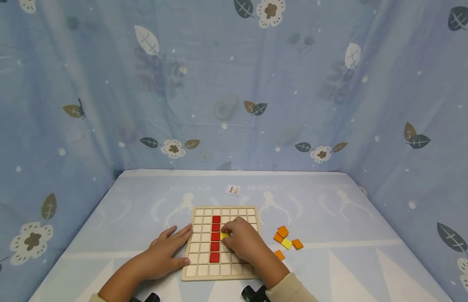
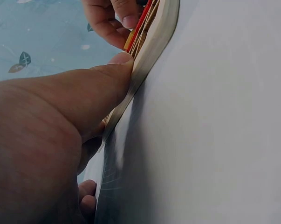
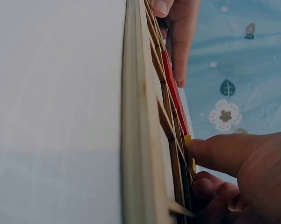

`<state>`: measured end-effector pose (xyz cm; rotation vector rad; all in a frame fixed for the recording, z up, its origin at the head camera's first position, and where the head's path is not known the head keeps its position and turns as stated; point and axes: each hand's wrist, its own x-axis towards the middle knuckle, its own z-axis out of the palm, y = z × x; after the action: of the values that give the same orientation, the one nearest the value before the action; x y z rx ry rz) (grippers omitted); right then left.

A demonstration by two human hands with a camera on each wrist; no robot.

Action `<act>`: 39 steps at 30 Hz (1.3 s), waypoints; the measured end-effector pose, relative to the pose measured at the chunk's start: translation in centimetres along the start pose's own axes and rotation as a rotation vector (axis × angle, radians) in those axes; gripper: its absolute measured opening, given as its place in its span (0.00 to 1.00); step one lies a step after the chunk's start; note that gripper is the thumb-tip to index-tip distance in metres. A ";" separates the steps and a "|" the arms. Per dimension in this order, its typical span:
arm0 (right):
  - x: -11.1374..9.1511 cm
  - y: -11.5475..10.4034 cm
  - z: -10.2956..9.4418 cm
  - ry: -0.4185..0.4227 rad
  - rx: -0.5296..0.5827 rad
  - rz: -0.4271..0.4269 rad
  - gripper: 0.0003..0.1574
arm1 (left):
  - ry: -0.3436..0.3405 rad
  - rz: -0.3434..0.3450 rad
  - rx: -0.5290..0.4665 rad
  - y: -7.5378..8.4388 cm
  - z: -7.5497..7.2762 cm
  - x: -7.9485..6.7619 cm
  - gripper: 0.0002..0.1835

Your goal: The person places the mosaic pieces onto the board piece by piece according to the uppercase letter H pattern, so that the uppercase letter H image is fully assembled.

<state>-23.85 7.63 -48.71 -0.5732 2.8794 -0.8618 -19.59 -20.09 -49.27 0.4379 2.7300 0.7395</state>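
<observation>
A wooden grid board lies on the table, with a column of several red tiles set in its cells. Just right of the middle red tile is a yellow tile, pinched between the thumb and fingers of my right hand. The right wrist view shows the thumb at the edge of that yellow tile. My left hand rests against the board's left edge, fingers spread and fairly straight. Its thumb touches the rim in the left wrist view.
Right of the board lie several loose orange tiles and one yellow tile. A small printed card lies behind the board. Black objects show at the front edge of the view. Patterned blue cloth surrounds the table.
</observation>
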 end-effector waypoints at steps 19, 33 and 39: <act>-0.1 0.1 -0.1 -0.012 0.053 0.032 0.09 | 0.000 -0.020 -0.013 -0.1 0.2 -0.1 0.48; -0.7 1.5 -1.1 -0.048 0.102 -0.043 0.16 | 0.002 -0.017 -0.008 0.2 0.0 -0.1 0.48; -2.4 3.6 -3.5 -0.088 0.101 -0.056 0.14 | -0.004 -0.022 -0.022 0.3 -0.2 -0.2 0.49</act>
<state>-23.46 13.11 -47.83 -0.6660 2.7350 -0.9583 -19.46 -20.04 -48.92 0.4033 2.7157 0.7606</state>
